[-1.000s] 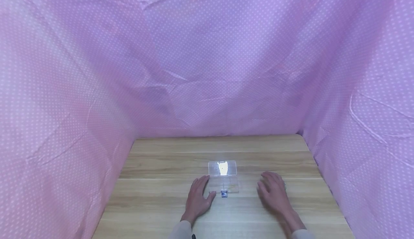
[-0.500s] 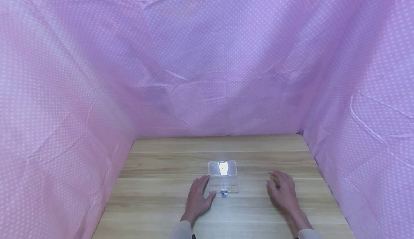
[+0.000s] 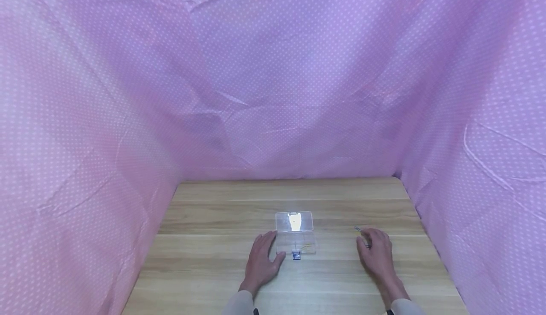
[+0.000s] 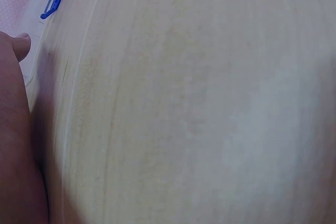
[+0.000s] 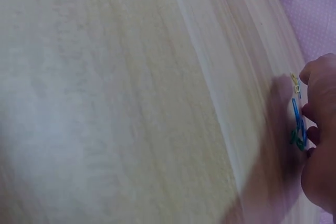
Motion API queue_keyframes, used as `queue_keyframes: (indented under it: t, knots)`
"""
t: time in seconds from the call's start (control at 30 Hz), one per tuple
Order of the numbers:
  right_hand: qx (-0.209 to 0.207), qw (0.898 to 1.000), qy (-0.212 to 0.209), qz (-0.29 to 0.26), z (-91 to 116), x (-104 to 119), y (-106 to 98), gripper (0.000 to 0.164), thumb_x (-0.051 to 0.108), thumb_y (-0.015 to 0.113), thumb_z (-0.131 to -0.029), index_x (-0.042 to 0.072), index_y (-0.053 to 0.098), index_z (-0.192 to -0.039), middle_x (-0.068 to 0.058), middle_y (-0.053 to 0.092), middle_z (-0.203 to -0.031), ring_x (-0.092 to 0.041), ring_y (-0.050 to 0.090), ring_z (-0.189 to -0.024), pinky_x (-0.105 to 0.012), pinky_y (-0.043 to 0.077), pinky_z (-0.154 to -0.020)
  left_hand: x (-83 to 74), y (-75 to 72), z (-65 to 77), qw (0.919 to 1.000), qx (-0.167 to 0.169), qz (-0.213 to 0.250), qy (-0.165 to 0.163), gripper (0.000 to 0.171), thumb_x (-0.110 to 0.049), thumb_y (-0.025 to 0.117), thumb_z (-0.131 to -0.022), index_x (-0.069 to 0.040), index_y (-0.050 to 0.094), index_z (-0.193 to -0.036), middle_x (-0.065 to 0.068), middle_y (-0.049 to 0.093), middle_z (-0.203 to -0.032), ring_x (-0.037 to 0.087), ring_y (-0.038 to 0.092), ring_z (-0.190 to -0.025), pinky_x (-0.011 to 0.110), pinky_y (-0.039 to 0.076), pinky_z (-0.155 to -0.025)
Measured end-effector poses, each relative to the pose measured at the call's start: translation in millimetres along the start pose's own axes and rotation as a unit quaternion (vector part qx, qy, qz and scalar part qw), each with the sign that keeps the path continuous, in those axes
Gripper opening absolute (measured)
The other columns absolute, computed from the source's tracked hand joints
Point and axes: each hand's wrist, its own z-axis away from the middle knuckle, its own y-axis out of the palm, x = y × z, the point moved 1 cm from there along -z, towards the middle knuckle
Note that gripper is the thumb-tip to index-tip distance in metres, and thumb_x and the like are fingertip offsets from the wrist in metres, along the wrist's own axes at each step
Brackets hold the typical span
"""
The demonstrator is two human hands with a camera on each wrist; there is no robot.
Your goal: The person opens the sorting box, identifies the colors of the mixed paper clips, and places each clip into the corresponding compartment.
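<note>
Right hand [image 3: 377, 253]: fingers bent down over the little stuff, thumb and fingers apart as far as the head view goes. Can't tell if the tips actually have hold of anything, they hide the contact.
Small pieces: on the table right at those fingertips, well off to the right of the box. Right wrist view gives me a yellow piece [image 5: 297, 89], a blue piece [image 5: 296, 111] and a green piece [image 5: 300, 143], all bunched close. Looks like the step is picking one out, so I'd go thumb plus index only, pads rather than nails, and slide one clear of its neighbours first. Thin loopy bits probably love to snag.
Left hand [image 3: 262, 263]: at the box's left side, fingers relaxed, thumb by the near corner. Light touch is plenty imo, a shove would likely skate it.
Clear box [image 3: 284, 242]: flat on the table, some yellow bits [image 3: 305, 247] in the right part.
Lid [image 3: 294, 221]: folded back on the far side, glare on it.
Blue latch [image 3: 296, 255]: sticks out at the near edge, easy to bump, so keep that thumb off it.
Table [image 3: 213, 211]: wood-look and probably slick, so press down a touch before pinching.
</note>
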Motion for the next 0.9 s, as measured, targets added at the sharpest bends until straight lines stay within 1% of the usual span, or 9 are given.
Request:
queue_keyframes:
  t: [0.13,0.23,0.37,0.5,0.67,0.9]
  knots:
    - [-0.007,1.000,0.010,0.005,-0.2,-1.4,3.5,0.030,0.011,0.078,-0.102,-0.006,0.074,-0.127,-0.031,0.072,-0.134,-0.053,0.054,-0.139,-0.073,0.037,-0.125,-1.7,-0.8,0.6,1.0000,-0.007,0.001,0.006,0.072,-0.048,0.077,-0.101,-0.019,0.058,-0.165,0.009,0.062,-0.169,0.036,0.053,-0.162,0.057,0.032,-0.145]
    - [-0.009,1.000,0.015,0.014,-1.0,-2.3,5.7,0.029,0.011,0.079,-0.101,-0.005,0.075,-0.125,-0.030,0.072,-0.134,-0.052,0.054,-0.137,-0.072,0.038,-0.124,-2.2,-0.8,1.2,0.9997,-0.015,-0.012,0.018,0.072,-0.048,0.077,-0.102,-0.018,0.059,-0.164,0.010,0.063,-0.167,0.037,0.056,-0.159,0.059,0.036,-0.142]
    - [-0.014,1.000,0.012,0.025,-2.3,-2.7,8.1,0.028,0.009,0.081,-0.100,-0.006,0.076,-0.123,-0.029,0.072,-0.131,-0.051,0.056,-0.134,-0.069,0.039,-0.122,-1.2,0.0,1.4,0.9991,-0.020,-0.024,0.027,0.072,-0.050,0.077,-0.102,-0.016,0.059,-0.163,0.011,0.064,-0.166,0.038,0.058,-0.157,0.060,0.038,-0.140]
    - [-0.023,0.999,0.011,0.027,-3.1,-4.8,10.3,0.026,0.008,0.082,-0.099,-0.007,0.076,-0.120,-0.027,0.071,-0.129,-0.049,0.056,-0.130,-0.067,0.040,-0.120,-0.5,0.2,1.3,0.9996,-0.013,-0.016,0.018,0.073,-0.050,0.077,-0.101,-0.018,0.058,-0.164,0.009,0.063,-0.168,0.037,0.056,-0.159,0.058,0.035,-0.142]
    - [-0.033,0.999,0.017,0.025,-4.8,-9.9,14.0,0.026,0.010,0.081,-0.099,-0.006,0.077,-0.119,-0.027,0.070,-0.129,-0.048,0.056,-0.129,-0.068,0.040,-0.120,-0.8,0.3,1.1,0.9999,-0.009,-0.008,0.012,0.073,-0.049,0.077,-0.101,-0.019,0.058,-0.164,0.009,0.063,-0.168,0.036,0.055,-0.160,0.057,0.034,-0.143]
    - [-0.034,0.999,0.035,0.019,-8.4,-13.4,16.7,0.024,0.010,0.079,-0.101,-0.004,0.077,-0.120,-0.025,0.069,-0.130,-0.047,0.055,-0.129,-0.068,0.039,-0.119,-0.6,1.8,1.5,0.9994,-0.023,-0.010,0.023,0.070,-0.047,0.077,-0.102,-0.017,0.059,-0.163,0.010,0.065,-0.166,0.037,0.057,-0.158,0.057,0.036,-0.142]
